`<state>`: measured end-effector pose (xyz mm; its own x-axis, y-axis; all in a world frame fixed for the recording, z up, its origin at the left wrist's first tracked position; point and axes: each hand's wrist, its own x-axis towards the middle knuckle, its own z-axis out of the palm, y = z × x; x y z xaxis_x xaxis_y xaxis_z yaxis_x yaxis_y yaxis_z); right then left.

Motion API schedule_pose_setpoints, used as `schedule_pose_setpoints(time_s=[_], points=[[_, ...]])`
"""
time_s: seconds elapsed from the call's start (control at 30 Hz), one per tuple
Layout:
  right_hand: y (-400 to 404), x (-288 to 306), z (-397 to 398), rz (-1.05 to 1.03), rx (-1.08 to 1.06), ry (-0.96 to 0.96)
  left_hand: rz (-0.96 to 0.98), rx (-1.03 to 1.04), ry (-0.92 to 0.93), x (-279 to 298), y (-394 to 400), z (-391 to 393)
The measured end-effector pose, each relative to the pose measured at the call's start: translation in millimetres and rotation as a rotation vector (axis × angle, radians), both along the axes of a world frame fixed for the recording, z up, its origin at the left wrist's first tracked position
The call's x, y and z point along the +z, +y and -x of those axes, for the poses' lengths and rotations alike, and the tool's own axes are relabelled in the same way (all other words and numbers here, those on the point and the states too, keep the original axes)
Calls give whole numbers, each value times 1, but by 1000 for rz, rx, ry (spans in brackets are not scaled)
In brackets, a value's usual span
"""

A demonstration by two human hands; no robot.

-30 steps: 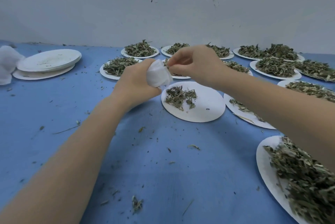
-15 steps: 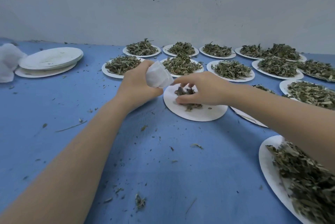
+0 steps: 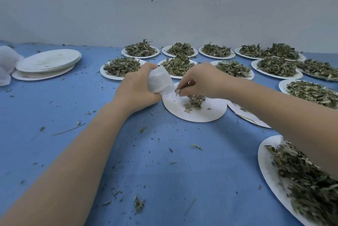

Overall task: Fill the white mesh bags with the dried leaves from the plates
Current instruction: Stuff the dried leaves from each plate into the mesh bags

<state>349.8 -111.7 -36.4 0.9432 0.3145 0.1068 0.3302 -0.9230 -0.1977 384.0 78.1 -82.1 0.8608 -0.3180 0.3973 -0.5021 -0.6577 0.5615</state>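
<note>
- Dried leaves (image 3: 180,92) pinched in the right hand (image 3: 203,81) could spill onto the blue table (image 3: 54,108) if the pinch loosens before reaching the bag's mouth, which faces the plate.
- White mesh bag (image 3: 160,81) is gripped in the left hand (image 3: 136,90), just above the plate (image 3: 210,114); it looks soft and crumpled, and how open its mouth is seems unclear.
- Small heap of leaves (image 3: 194,101) remains on that plate.

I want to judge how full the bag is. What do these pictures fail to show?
Head view only:
- White mesh bag: its contents are hidden by its fabric and the left hand.
- Plate beneath the right hand: some leaves are covered.
- Bottom-right plate: cut off by the frame, partly behind the forearm.
</note>
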Motion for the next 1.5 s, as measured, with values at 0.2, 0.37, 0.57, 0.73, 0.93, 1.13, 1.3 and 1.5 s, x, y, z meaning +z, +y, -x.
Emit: schedule_pose_setpoints(time_s=[0.2, 0.37, 0.57, 0.73, 0.93, 1.13, 1.3, 1.5], points=[[-4, 28, 15, -164, -44, -115, -152, 17, -136, 0, -7, 3], [14, 19, 17, -153, 58, -173, -110, -22, -231, 1, -17, 8], [17, 13, 17, -549, 118, 23, 143, -24, -174, 3, -19, 11], [18, 13, 16, -366, 18, -157, 118, -78, -177, 3, -22, 11], [27, 14, 16, -343, 4, -34, 95, -53, -203, 1, -29, 15], [1, 22, 19, -586, 76, 139, -2, -44, -231, 6, -20, 12], [-17, 4, 11, -49, -201, 86, -30, -8, -241, 4, -16, 10], [-15, -19, 10, 133, -161, 227, -54, 21, -269, 3, -16, 8]])
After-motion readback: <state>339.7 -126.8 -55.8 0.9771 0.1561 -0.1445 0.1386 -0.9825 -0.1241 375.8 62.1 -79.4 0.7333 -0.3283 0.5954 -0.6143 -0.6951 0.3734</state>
